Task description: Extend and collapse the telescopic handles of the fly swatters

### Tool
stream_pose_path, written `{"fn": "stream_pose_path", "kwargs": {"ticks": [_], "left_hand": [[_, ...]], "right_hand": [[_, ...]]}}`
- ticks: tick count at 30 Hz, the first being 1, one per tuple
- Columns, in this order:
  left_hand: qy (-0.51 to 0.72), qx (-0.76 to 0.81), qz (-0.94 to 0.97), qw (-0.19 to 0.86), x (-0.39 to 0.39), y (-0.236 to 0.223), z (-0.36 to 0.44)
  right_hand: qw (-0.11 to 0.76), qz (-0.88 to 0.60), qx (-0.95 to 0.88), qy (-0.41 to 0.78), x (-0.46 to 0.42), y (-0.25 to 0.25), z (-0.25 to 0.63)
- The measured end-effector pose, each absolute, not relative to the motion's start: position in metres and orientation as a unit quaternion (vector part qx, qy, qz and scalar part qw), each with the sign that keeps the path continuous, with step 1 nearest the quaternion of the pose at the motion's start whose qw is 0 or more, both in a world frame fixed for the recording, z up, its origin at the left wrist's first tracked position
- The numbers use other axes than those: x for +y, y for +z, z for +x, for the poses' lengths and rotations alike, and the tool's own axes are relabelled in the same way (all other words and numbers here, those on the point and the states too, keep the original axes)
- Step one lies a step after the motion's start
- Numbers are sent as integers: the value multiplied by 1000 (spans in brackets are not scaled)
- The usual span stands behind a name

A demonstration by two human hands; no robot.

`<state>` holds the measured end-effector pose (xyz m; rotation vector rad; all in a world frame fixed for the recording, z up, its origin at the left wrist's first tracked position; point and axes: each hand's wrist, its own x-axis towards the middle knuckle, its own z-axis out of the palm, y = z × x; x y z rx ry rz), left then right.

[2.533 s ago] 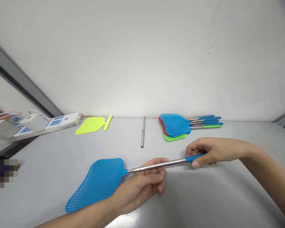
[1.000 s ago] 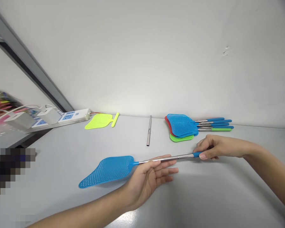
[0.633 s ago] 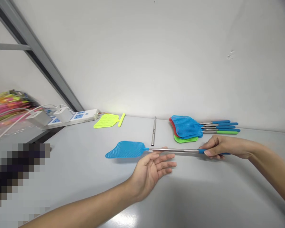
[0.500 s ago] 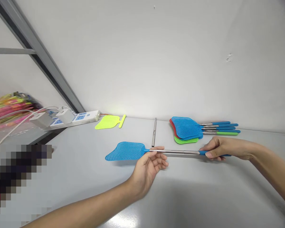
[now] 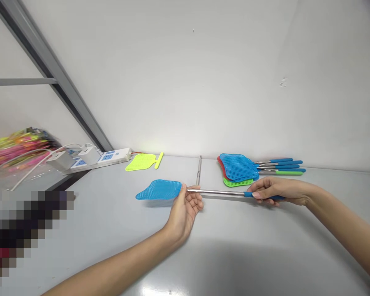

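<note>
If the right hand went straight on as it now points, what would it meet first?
Probably the left hand, gripping the blue mesh fly swatter at the far end of its silver metal shaft; depth is unclear.

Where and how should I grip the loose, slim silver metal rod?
Probably pinch the rod across its middle, coming down from above: it is thin, lies flat and points toward the white wall. Its near end is hidden behind the silver-shafted blue mesh swatter that the left hand and right hand hold.
</note>
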<state>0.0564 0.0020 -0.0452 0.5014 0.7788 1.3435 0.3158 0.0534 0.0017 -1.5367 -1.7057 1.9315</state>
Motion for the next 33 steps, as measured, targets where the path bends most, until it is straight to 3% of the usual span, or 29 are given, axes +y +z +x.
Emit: {"fn": "stream_pose_path", "kwargs": {"ticks": [10, 16, 33], "left_hand": [[594, 297, 182, 725, 1, -39, 48], [566, 321, 190, 735, 6, -46, 46], [596, 313, 182, 717, 8, -46, 47]], "right_hand": [[68, -402, -629, 662, 47, -13, 297], [122, -447, -655, 597, 45, -14, 292], [120, -436, -669, 590, 48, -18, 293]]}}
